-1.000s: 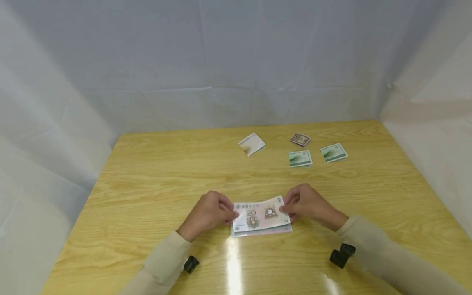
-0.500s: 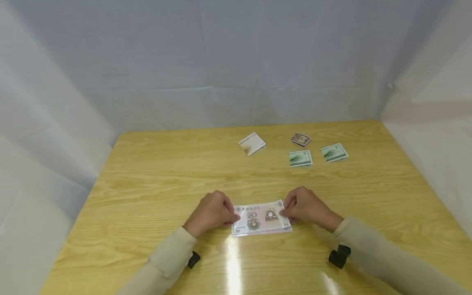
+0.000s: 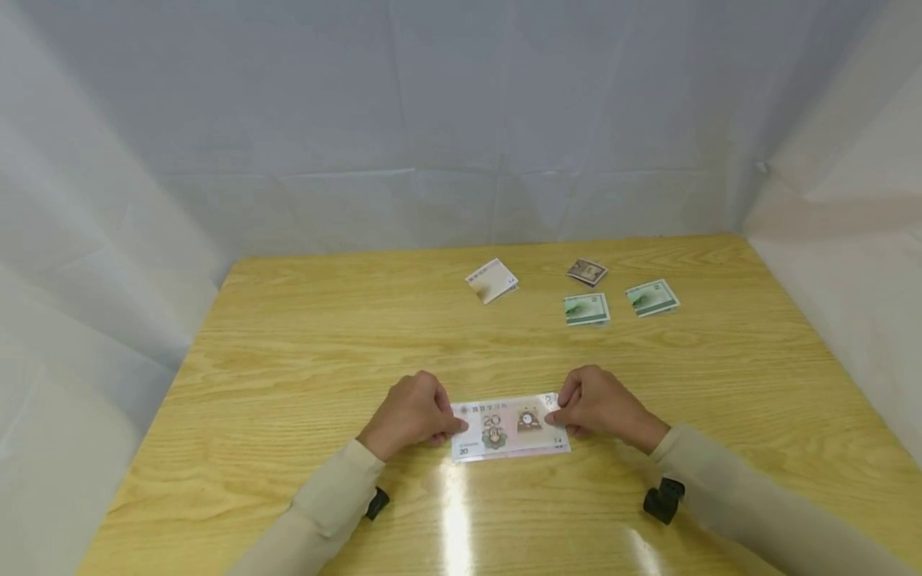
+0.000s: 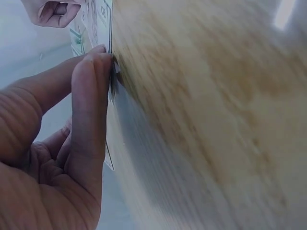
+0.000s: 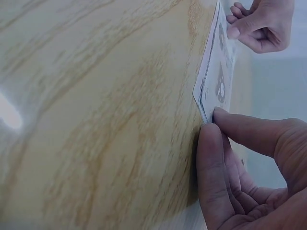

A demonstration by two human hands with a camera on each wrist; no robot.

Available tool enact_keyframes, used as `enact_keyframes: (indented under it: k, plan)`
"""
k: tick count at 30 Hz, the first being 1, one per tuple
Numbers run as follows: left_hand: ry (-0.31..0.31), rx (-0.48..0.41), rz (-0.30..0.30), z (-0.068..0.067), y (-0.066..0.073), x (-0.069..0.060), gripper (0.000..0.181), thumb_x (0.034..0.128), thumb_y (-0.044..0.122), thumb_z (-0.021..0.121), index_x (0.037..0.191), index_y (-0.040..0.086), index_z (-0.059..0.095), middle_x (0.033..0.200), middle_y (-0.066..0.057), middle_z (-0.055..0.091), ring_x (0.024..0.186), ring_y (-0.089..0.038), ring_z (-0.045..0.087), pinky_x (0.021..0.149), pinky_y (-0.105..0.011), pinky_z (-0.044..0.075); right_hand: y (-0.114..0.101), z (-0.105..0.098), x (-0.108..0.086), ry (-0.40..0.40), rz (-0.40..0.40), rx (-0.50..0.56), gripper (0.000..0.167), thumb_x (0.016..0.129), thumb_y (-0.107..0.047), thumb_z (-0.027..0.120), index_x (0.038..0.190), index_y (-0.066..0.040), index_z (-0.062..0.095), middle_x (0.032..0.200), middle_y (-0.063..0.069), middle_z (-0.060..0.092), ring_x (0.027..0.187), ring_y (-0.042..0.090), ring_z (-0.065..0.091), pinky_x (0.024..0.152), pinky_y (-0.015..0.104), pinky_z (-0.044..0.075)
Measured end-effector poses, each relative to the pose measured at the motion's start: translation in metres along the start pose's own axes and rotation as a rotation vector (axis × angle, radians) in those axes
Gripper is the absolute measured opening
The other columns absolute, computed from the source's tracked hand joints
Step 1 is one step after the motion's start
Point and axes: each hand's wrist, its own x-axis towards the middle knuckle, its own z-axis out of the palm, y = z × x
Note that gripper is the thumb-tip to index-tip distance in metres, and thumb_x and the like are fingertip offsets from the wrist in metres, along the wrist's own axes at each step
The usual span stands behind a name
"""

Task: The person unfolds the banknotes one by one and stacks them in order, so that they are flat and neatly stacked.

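Note:
A play banknote (image 3: 510,430) marked 20 lies low over the near middle of the table, printed side up. Beneath it, the edge of at least one more sheet shows along the near side. My left hand (image 3: 414,414) pinches the left end between thumb and fingers. At the opposite end, my right hand (image 3: 603,406) pinches the note the same way. In the right wrist view, the thumb and a finger of the right hand (image 5: 254,163) meet at the corner of the layered notes (image 5: 218,72). The left wrist view shows the left hand's fingertips (image 4: 103,55) at the paper's edge.
Toward the back of the wooden table (image 3: 302,352) lie a folded pale note (image 3: 492,281), a folded brown note (image 3: 587,273) and two folded green notes, one left (image 3: 587,309) and one right (image 3: 651,298). White sheeting (image 3: 461,120) hangs behind.
The upper 20 note has come down and toward me, so it now nearly covers the sheet beneath. Both hands keep their pinch; the folded notes stay put.

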Motion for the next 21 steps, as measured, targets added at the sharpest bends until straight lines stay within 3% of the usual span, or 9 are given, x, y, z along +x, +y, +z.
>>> enact_keyframes:
  k: [11,17,21]
  plan:
    - [-0.006,-0.026,0.043,-0.007,-0.002,0.003,0.024,0.0883,0.019,0.081,0.070,0.008,0.071,0.062,-0.002,0.068,0.052,-0.015,0.065,0.047,-0.024,0.054,0.003,-0.003,0.005,-0.005,-0.001,0.048,0.026,0.083,-0.007,0.084,0.087,0.000,0.059,0.069,0.011,0.064,0.055,0.018,0.063,0.051,0.032,0.058]
    - [0.081,0.035,0.102,-0.024,0.006,0.012,0.019,0.0937,0.026,0.075,0.088,0.008,0.076,0.074,-0.001,0.070,0.063,-0.015,0.064,0.056,-0.029,0.055,-0.001,-0.015,0.018,0.028,-0.074,0.071,0.024,0.089,-0.012,0.079,0.094,0.002,0.061,0.074,0.012,0.067,0.061,0.020,0.064,0.056,0.031,0.056]
    - [0.165,0.135,0.138,-0.030,0.015,0.024,0.027,0.0951,0.023,0.074,0.111,0.001,0.074,0.099,-0.009,0.075,0.086,-0.021,0.071,0.073,-0.036,0.060,-0.007,-0.021,0.034,0.078,-0.086,0.056,0.023,0.091,-0.015,0.076,0.101,0.002,0.064,0.087,0.012,0.067,0.071,0.019,0.065,0.063,0.031,0.057]
